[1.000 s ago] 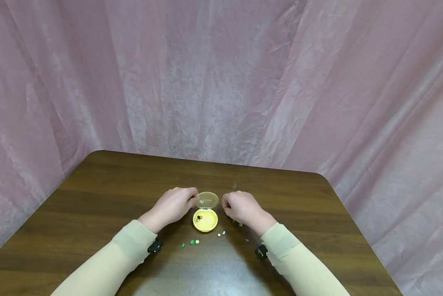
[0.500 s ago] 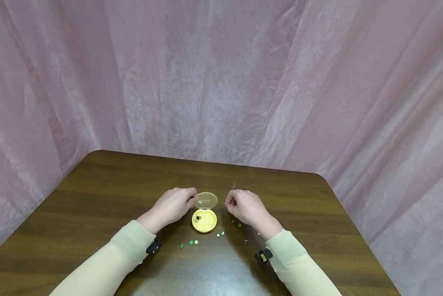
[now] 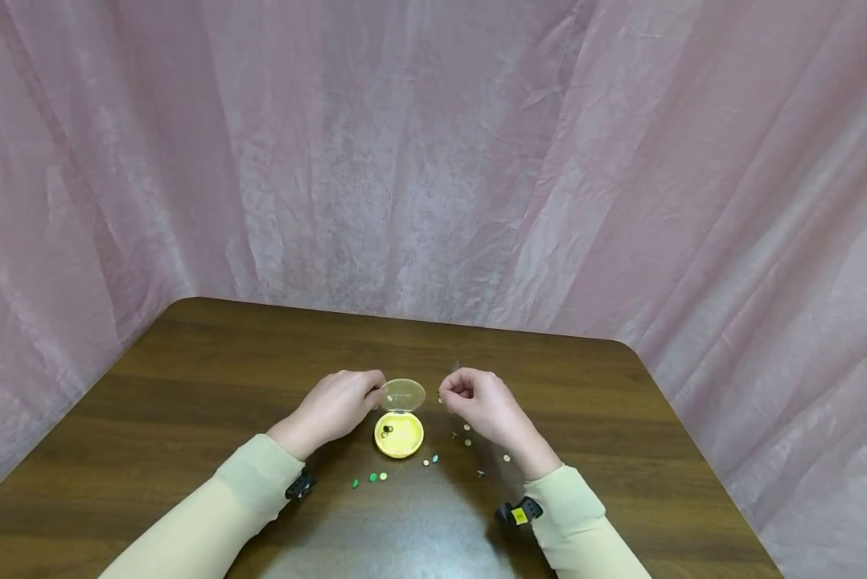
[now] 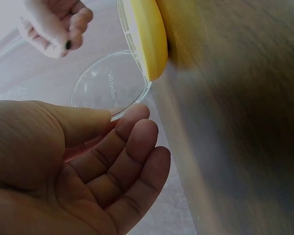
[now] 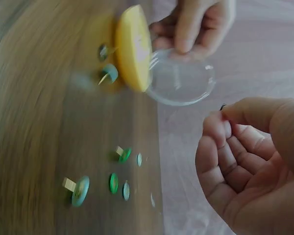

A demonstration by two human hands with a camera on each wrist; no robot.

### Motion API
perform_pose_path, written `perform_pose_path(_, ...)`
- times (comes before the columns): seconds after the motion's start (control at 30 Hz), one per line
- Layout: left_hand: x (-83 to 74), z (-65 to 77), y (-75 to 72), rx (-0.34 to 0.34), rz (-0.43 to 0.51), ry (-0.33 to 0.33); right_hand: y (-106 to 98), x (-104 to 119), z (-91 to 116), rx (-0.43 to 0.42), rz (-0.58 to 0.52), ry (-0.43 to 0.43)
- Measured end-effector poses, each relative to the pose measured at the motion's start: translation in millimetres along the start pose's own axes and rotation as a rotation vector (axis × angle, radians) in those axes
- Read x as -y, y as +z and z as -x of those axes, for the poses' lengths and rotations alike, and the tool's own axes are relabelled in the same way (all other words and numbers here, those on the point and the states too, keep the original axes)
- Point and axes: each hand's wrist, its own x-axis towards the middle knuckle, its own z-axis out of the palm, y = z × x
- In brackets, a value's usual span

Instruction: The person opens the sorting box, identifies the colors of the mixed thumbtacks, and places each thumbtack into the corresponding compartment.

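Observation:
My left hand [image 3: 339, 402] pinches the edge of a clear round lid [image 4: 100, 81] between thumb and index finger. The lid stands tilted up, hinged to a shallow round yellow case [image 3: 399, 436] on the table. A few small dark pieces [image 3: 386, 431] lie at the left inside the case. Right of the lid, my right hand [image 3: 487, 406] is raised, thumb and index fingertip pinching a tiny dark piece [image 4: 68, 44]. The fingers hide most of that piece. My other right fingers curl loosely beneath, seen in the right wrist view.
Several small round-headed fasteners with short metal prongs lie scattered on the wooden table [image 3: 260, 346]. Green ones [image 3: 373, 478] sit in front of the case; a pale green one [image 5: 80, 191] lies on the right. A pink curtain [image 3: 404, 161] hangs behind the table.
My right wrist has swung outward to the right and turned, bringing the pinching fingertips into view and uncovering fasteners beneath it. My left hand keeps its hold on the lid.

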Motion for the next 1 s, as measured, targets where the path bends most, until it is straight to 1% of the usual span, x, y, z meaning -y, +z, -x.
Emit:
perform_pose_path(0.07,-0.2,1.0,0.6,0.004,0.000,0.000,0.4,0.8,0.5,0.026,-0.149,0.031)
perform_pose_path(0.17,-0.6,1.8,1.3,0.008,0.001,0.005,0.7,3.4,1.0,0.086,-0.423,0.076)
perform_pose_path(0.33,-0.9,0.6,1.1,-0.011,-0.003,0.017,-1.6,13.0,2.6,0.210,-0.960,0.124)
perform_pose_path(0.4,-0.8,0.4,0.8,-0.015,-0.002,0.016,-2.8,17.8,3.7,0.263,-1.117,0.121)
perform_pose_path(0.43,-0.6,0.4,0.8,-0.015,-0.002,0.015,-3.4,20.4,4.5,0.290,-1.174,0.115)
perform_pose_path(0.53,0.2,1.2,1.1,-0.003,0.003,0.012,-5.0,28.2,7.3,0.370,-1.279,0.089)
perform_pose_path(0.67,0.9,0.9,-0.1,-0.014,0.006,0.016,-7.0,38.1,9.6,0.435,-1.359,0.056)
perform_pose_path(0.77,0.8,0.0,-1.6,-0.020,0.004,0.013,-8.6,42.9,10.6,0.460,-1.400,0.045)
perform_pose_path(0.83,0.8,-0.6,-1.7,-0.011,0.002,0.011,-9.8,44.7,11.9,0.471,-1.415,0.045)
perform_pose_path(1.0,0.2,-2.4,-0.6,-0.004,-0.003,0.019,-12.3,48.3,15.4,0.482,-1.448,0.047)
